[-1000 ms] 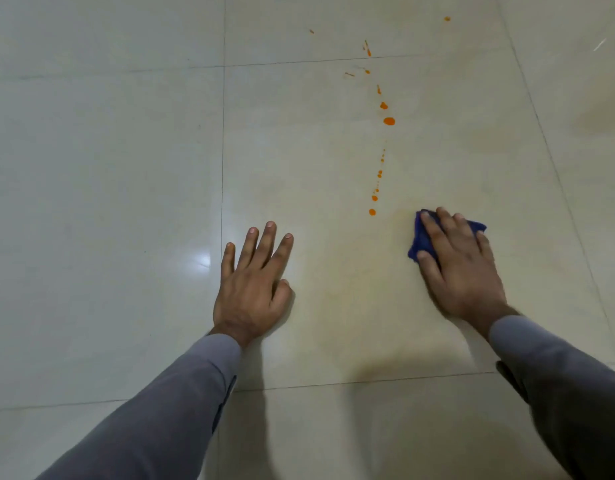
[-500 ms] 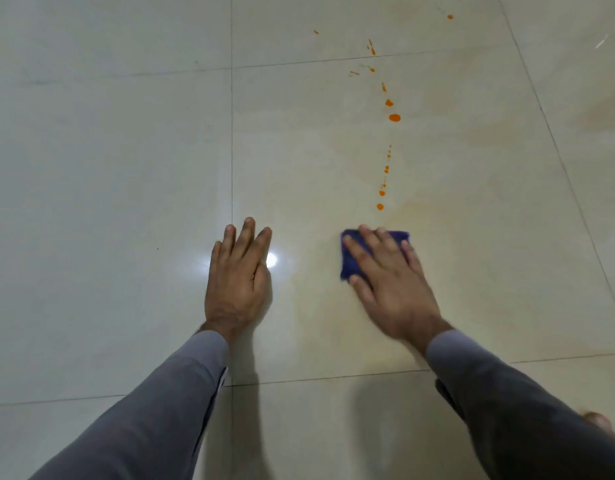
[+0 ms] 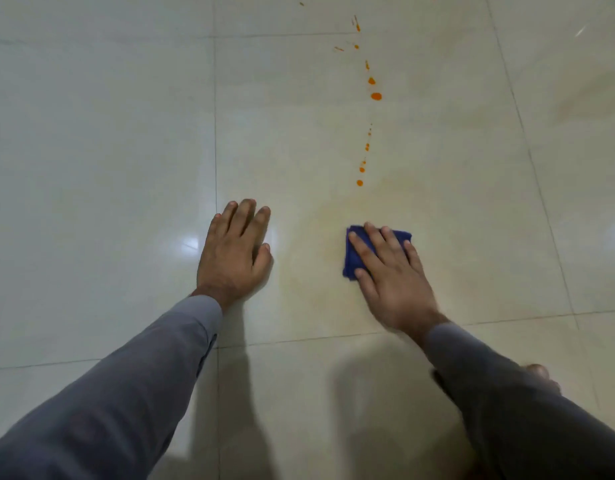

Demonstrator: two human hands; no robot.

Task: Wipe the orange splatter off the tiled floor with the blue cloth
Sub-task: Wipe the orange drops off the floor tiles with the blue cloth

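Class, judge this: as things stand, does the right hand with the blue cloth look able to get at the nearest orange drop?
Probably yes. The right hand presses the blue cloth flat on the floor, and only bare tile separates it from the nearest orange drop.

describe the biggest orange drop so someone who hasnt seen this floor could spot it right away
Start at the right hand pressing the blue cloth on the tiled floor, then follow the orange dotted trail away from it. The biggest drop lies past a gap in that trail, a solid oval blob wider than every neighbouring speck.
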